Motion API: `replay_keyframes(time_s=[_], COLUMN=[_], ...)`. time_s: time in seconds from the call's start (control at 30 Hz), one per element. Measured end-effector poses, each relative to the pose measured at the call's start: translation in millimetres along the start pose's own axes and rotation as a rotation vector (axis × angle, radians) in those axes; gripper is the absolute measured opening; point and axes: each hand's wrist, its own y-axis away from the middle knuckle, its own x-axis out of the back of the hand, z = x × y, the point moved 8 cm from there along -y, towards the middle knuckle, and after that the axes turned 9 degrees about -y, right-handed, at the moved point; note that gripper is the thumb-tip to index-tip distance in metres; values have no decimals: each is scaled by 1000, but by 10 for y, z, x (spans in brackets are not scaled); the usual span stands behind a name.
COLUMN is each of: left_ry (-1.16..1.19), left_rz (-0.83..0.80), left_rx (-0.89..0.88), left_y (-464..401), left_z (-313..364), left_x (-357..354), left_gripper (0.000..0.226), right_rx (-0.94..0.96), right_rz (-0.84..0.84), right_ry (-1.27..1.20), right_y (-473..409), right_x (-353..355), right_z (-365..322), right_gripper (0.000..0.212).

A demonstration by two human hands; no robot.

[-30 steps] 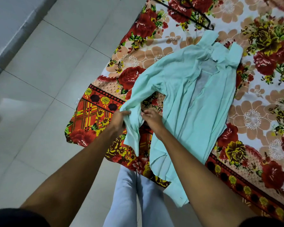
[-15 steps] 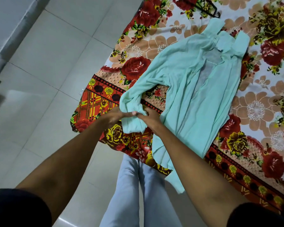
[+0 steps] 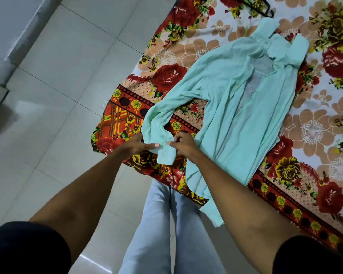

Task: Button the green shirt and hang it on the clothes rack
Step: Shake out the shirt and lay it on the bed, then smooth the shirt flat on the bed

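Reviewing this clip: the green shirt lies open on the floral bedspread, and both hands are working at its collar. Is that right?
Not the collar. The head view shows the left hand and right hand at the sleeve cuff; the collar lies untouched. The green shirt does lie open on the floral bedspread.

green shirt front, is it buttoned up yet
No, the green shirt lies open down the front on the floral bedsheet.

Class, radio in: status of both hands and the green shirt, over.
Left hand and right hand both pinch the sleeve cuff. Green shirt lies front open on the floral bedsheet. Nothing obstructing.
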Motion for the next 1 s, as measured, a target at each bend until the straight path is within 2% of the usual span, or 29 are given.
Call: replay_keyframes(time_s=[0.07, 0.17, 0.3, 0.4, 0.5, 0.6, 0.73, 1.0], left_ry=[-22, 11, -218, -378, -716, -884, -916, -1058], left_rz=[30, 160, 240, 461, 646, 582, 537, 435], left_rx=[-19, -18, 36, -28, -53, -190, -387, -681], left_y=[-22, -1, -52, -47, -15, -239, -561, -1322], left_z=[-85, -99, -88, 115, 562, 1231, 2180, 3586], left_x=[4, 26, -6, 103, 84, -180, -564, -1436], left_gripper=[42, 33, 77, 99, 104, 87, 67, 65], right_rx=[-49, -104, -37, 110, 175, 289, 414, 475], right_rz=[11, 4, 55, 139, 223, 320, 464, 673], right_ry=[-47, -53, 115, 231, 251, 328, 336, 398], right_y=[-34, 6, 23, 4, -68, -174, -286, -574], right_x=[-41, -96, -82, 84, 382, 828, 1500, 3048], right_z=[108, 253, 300, 153, -36, -317, -659, -884], right_gripper=[29, 25, 17, 10, 19, 30, 34, 39])
